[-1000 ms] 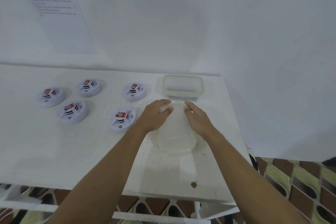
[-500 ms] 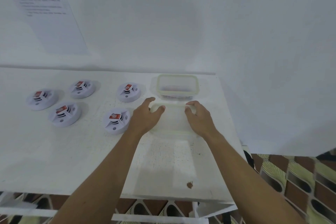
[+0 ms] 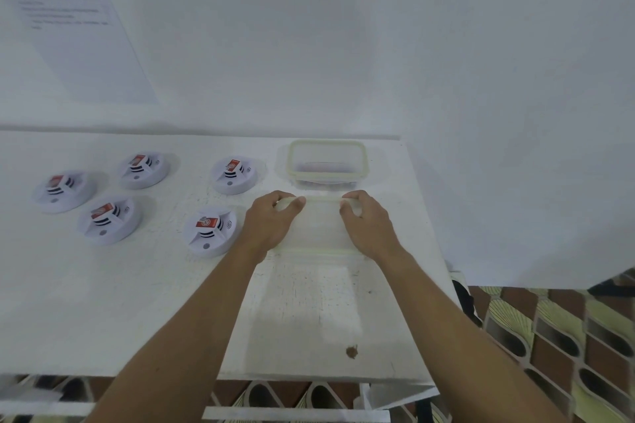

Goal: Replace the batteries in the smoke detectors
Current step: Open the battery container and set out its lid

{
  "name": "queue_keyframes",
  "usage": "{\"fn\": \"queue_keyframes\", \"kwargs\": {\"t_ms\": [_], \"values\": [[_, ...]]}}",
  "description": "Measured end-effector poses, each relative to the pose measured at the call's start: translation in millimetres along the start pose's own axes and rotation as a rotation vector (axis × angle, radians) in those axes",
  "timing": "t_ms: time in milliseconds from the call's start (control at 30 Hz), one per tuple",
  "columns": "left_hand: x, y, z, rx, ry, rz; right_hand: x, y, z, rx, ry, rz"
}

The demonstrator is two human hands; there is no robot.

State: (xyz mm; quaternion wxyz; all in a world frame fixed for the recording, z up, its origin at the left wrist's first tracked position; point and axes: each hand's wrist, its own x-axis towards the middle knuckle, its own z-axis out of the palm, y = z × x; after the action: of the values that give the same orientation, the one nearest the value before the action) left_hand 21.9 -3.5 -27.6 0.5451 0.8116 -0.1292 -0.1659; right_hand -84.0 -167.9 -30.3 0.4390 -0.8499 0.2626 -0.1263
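While five round white detectors [image 3: 210, 231] sit left of centre on the table [image 3: 103, 302], each bears a red-labelled battery [image 3: 207, 222] whose print is too small to read. Just right of the nearest one, a clear lid [image 3: 318, 232] with a pale green rim rests on the table. The left hand [image 3: 271, 221] and right hand [image 3: 369, 228] grip its far corners, fingers curled over the edge. Just beyond the lid, toward upper centre, stands an open clear box [image 3: 360, 161] holding dim dark shapes I cannot identify. Upper left, a paper [image 3: 79, 34] on the wall carries lines of writing, too blurred to read.
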Motion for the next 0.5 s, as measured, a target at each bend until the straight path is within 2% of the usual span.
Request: {"fn": "queue_keyframes", "kwargs": {"t_ms": [133,233,333,500], "values": [[0,1,-2,0.235,0.004,0.118,0,0,0,0.001,-0.003,-0.004],[-4,4,-3,0.321,-0.085,0.270,1,1,-1,0.002,-0.012,-0.002],[-8,6,-7,0.343,-0.080,0.246,2,-1,-4,0.023,-0.033,0.003],[-21,9,-8,0.486,0.142,0.142,0,-7,-8,0.131,0.177,0.040]]}}
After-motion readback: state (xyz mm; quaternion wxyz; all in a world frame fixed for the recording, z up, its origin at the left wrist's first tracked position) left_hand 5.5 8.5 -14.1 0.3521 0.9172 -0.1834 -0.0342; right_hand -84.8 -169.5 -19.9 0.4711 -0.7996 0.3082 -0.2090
